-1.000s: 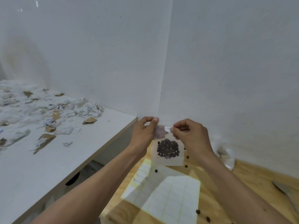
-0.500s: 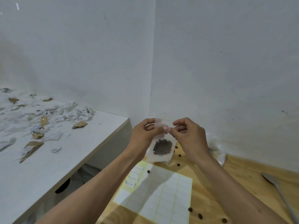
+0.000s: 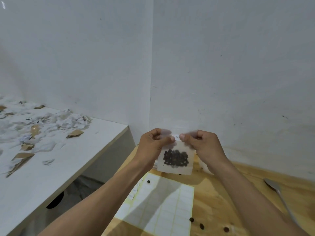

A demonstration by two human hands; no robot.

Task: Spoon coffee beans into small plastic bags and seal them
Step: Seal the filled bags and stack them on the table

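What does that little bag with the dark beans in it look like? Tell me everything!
The little bag is small, squarish and made of cloudy see-through plastic. A dark clump of coffee beans sits in its lower half, with a clear margin below it. It hangs upright in the air above the wooden table. The left hand and the right hand pinch its top edge from both sides, and a small white label shows between the thumbs. The top looks blurred, so its seal cannot be judged.
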